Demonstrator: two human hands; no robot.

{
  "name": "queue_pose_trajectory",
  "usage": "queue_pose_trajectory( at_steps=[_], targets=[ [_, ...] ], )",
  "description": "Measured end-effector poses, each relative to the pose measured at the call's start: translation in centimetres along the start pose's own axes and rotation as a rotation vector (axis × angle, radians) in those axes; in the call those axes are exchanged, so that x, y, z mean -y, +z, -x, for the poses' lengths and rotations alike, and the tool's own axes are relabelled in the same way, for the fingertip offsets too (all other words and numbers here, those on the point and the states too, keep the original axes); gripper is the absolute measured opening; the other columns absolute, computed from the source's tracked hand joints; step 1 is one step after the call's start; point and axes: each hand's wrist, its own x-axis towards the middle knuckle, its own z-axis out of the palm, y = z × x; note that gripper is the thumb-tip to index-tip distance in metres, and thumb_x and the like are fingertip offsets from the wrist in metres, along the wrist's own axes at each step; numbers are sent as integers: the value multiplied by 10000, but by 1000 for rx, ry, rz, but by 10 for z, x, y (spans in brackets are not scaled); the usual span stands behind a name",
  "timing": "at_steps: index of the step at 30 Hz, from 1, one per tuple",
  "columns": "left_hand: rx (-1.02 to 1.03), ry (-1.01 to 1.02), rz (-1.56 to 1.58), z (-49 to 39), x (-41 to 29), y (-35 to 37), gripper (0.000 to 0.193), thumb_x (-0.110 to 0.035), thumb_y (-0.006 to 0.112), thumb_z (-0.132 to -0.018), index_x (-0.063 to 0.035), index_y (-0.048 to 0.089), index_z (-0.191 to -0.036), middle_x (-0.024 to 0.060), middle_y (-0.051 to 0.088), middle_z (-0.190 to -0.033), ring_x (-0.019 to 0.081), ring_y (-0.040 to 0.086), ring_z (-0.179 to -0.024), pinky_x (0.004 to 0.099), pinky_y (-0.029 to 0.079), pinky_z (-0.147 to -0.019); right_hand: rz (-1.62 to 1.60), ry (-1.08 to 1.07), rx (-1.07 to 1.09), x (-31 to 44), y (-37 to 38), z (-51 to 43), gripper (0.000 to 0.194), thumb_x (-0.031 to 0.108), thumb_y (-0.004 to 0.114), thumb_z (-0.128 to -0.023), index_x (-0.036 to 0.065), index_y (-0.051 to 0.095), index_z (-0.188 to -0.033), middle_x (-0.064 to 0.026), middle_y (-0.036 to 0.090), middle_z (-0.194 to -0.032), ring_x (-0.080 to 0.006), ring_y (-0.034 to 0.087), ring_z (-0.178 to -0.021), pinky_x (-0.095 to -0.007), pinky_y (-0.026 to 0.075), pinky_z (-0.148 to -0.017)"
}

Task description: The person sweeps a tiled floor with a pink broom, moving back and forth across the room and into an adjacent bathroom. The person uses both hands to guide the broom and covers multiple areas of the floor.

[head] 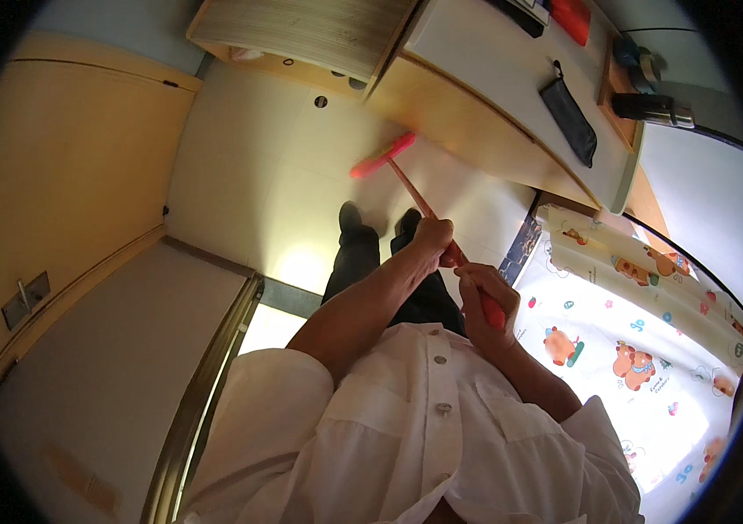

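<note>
Both my hands grip the reddish handle (414,187) of a long-handled floor sweeper, a broom or a squeegee. My left hand (435,241) is the lower of the two, closed around the shaft. Close behind it, nearer my body, my right hand (489,298) wraps the bright red end of the handle. The handle slants away from me to a narrow pink-red head (383,157), which lies on the pale tiled floor (234,170) beyond my shoes. Blur hides whether the head has bristles or a blade.
A wooden door (76,177) with a metal handle stands left. Ahead is a wood-grained cabinet (306,33); a desk (476,59) at upper right bears a black zip pouch (569,118) and a dark flask (650,109). A cartoon-print curtain (607,340) hangs at right. A round floor drain (321,102) shows.
</note>
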Motion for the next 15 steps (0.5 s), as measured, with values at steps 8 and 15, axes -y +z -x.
queue_pose_trajectory(
  at_steps=[8,15],
  targets=[
    [-205,180,306,35,30,-78,212,-184,592,-941,-16,568,-813,122,534,-575,256,530,-456,401,420,-422,-123,-186,337,18,11,9,91,-85,630,-883,-36,677,-944,-178,710,-1010,-218,693,-861,-303,536,-745],
    [-340,168,417,-15,65,-171,274,-194,473,-1000,62,510,-913,189,565,-600,322,592,-485,454,522,-445,-194,-260,549,-61,96,-7,82,5,666,-918,22,639,-993,-136,650,-902,-280,644,-786,-358,522,-687]
  ],
)
